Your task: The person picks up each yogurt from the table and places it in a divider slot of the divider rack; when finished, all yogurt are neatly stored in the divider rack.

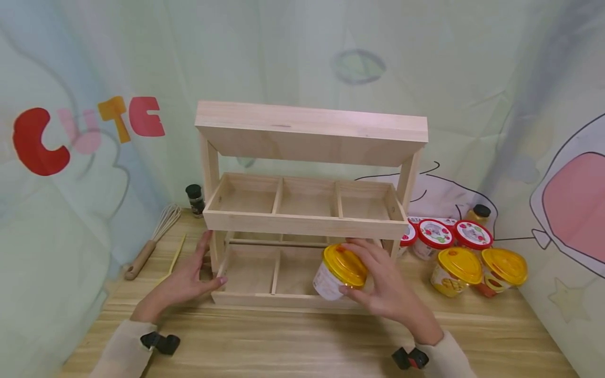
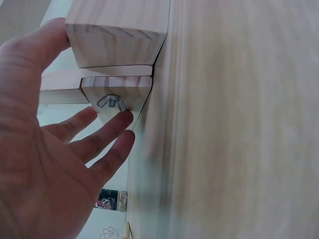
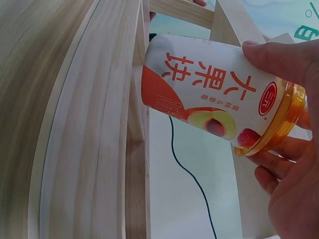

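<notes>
My right hand (image 1: 388, 286) grips a yogurt cup with a yellow lid (image 1: 344, 266), fingers and thumb around the lid's edge. The cup is tilted over the lower tier of a two-tier wooden rack (image 1: 307, 226), near its middle and right compartments. Close up in the right wrist view, the cup's white and orange label (image 3: 204, 82) shows fruit pictures. On the rack's left side, my left hand (image 1: 184, 283) rests with thumb at the lower tier's front corner. Its fingers reach along the side, near a metal wing nut (image 2: 112, 102) in the left wrist view.
Right of the rack stand red-lidded cups (image 1: 435, 234), two yellow-lidded cups (image 1: 458, 268) and a dark-capped jar (image 1: 479, 212). On the left lie a whisk (image 1: 151, 241) and a thin yellow stick (image 1: 177, 254), with a black-capped bottle (image 1: 195, 199) behind. A printed curtain (image 1: 302, 52) hangs behind.
</notes>
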The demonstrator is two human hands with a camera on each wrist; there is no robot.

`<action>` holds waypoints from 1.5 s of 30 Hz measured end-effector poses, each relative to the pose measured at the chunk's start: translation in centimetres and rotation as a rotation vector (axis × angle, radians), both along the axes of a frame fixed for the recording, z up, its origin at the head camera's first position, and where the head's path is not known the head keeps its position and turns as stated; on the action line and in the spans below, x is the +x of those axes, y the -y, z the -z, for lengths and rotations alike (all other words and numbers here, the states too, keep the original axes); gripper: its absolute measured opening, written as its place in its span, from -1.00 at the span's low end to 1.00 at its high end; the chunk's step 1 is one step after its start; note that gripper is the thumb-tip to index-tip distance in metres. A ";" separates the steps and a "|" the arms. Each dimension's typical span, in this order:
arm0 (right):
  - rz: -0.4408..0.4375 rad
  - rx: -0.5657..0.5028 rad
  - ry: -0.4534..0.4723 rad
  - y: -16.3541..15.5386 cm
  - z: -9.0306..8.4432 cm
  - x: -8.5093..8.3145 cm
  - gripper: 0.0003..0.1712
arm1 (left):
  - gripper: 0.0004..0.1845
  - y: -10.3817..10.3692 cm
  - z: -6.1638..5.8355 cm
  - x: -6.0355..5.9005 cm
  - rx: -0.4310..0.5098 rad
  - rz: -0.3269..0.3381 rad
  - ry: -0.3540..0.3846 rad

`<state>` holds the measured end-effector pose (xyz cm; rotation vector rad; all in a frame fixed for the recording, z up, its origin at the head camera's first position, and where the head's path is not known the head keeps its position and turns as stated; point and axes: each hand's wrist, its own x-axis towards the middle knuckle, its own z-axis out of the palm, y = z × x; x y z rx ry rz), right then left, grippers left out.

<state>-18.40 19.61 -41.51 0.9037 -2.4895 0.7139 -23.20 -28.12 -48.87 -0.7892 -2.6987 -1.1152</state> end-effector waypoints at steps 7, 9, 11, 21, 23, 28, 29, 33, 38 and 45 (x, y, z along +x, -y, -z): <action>-0.018 -0.001 0.048 1.6 -0.2 -0.2 -0.05 | 0.47 -0.3 0.0 -0.1 0.020 0.022 -0.006; -0.030 -0.006 0.059 2.1 -0.2 -0.3 -0.06 | 0.47 -0.3 0.0 -0.1 0.024 0.024 -0.003; -0.042 -0.010 0.069 2.6 -0.3 -0.3 -0.06 | 0.47 -0.3 0.1 -0.2 0.020 0.016 0.001; -0.072 -0.007 0.054 4.6 0.0 -1.1 -0.08 | 0.47 -0.2 0.2 -0.2 0.027 0.023 -0.010; -0.083 -0.008 0.048 5.0 0.1 -1.2 -0.08 | 0.47 -0.2 0.2 -0.2 0.031 0.028 -0.016; -0.088 0.006 0.040 5.9 0.1 -1.5 -0.08 | 0.48 -0.2 0.2 -0.2 0.021 0.011 -0.009; -0.087 0.010 0.038 6.0 0.1 -1.5 -0.09 | 0.48 -0.1 0.2 -0.1 0.017 0.005 -0.006; -0.090 0.007 0.036 6.7 0.0 -1.8 -0.09 | 0.47 0.0 0.3 -0.1 0.007 -0.012 -0.006; -0.087 -0.014 0.092 7.5 0.0 -1.9 -0.11 | 0.47 -0.1 0.2 -0.1 0.029 0.016 -0.002; -0.092 -0.041 0.152 8.7 0.3 -2.1 -0.13 | 0.46 -0.2 0.2 -0.1 0.048 0.033 0.008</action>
